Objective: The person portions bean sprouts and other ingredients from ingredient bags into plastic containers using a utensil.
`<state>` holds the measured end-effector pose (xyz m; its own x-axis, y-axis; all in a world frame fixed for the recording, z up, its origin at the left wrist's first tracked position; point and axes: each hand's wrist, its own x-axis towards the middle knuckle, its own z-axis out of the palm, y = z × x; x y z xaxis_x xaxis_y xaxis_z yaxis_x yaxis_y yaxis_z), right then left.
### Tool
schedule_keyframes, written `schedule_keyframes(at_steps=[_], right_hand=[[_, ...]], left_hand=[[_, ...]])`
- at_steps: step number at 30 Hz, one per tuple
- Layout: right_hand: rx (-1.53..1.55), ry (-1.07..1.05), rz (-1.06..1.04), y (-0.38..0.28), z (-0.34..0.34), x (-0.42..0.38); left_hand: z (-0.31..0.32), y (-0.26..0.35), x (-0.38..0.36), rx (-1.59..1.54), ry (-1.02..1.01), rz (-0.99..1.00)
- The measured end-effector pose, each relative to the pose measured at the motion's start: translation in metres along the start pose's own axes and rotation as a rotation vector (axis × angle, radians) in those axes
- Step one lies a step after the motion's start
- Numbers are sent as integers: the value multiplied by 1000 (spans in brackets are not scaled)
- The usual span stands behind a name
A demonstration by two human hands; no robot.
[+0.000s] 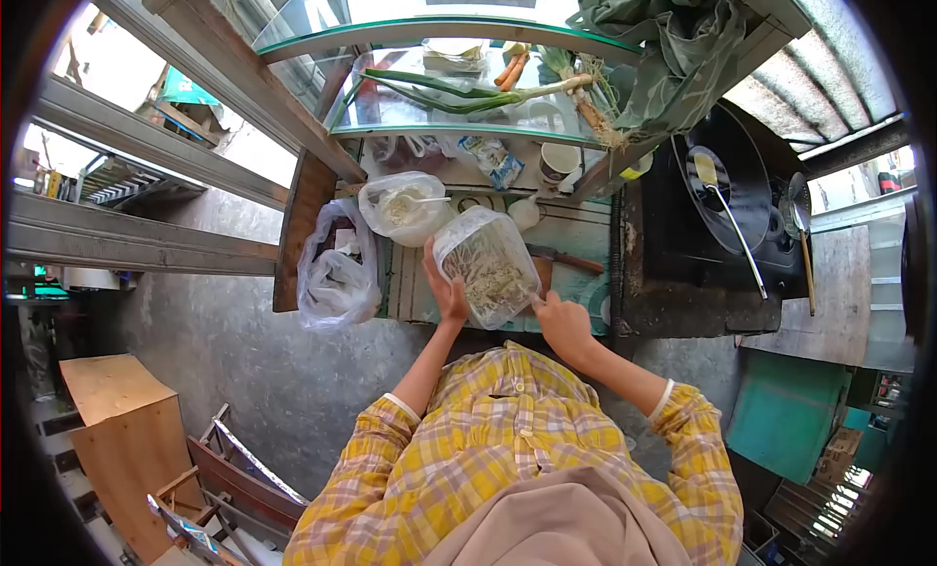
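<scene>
A clear plastic container with pale, shredded-looking food stuck to its bottom and walls is tilted toward me above the worktop. My left hand supports its left side, fingers along the wall. At its lower right corner, my right hand is closed, with the fingers curled against the edge. Just behind on the left stands a bag-lined bowl of pale food with a white spoon in it. A knife with a brown handle lies right of the container, its blade partly hidden.
A plastic bag sits at the worktop's left end. Above, a glass shelf bears spring onions and carrots. To the right, a wok with a spatula rests on a stove. A white cup stands at the back.
</scene>
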<state>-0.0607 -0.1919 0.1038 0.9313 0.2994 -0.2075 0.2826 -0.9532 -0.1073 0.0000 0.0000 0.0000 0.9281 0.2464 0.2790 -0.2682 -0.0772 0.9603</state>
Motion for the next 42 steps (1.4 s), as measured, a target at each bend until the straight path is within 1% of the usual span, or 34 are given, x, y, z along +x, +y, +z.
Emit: schedule_keyframes(at_steps=[2,3,5,8,11,14,17,20,23,26,29,32,35,38,41,42], right_hand=[[-31,53,-21,3,10,10],[-23,80,-21,1,5,25],[-24,70,0,7,-20,22],[-32,50,36,5,-28,6],[-32,81,16,7,11,15],[-59,-48,19,17,-2,26],[-33,-21,39,9,-38,3],[-59,-106,51,12,-11,1],[15,6,69,17,6,17],[-2,-27,46,11,-20,7],[30,-92,51,-3,-19,-4],[64,-109,31,6,13,7],[160,-74,126,9,-16,5],[202,33,213,5,-22,6],[219,-81,265,5,18,9],[252,-87,274,2,19,6]], left_hand=[[0,1,1,-15,-13,-11],[-6,-4,15,-20,-5,16],[-2,-8,12,-55,5,8],[1,-8,8,-78,3,2],[3,-2,11,33,-54,86],[2,-3,11,50,-44,71],[1,-5,8,20,-18,58],[3,7,7,16,-9,41],[2,3,7,128,-26,89],[2,6,7,58,-7,51],[1,6,2,31,-23,35],[1,9,2,86,-32,85],[2,8,-2,106,17,60],[5,17,-3,60,-13,32],[5,14,-4,147,-21,97],[6,14,-3,109,-12,77]])
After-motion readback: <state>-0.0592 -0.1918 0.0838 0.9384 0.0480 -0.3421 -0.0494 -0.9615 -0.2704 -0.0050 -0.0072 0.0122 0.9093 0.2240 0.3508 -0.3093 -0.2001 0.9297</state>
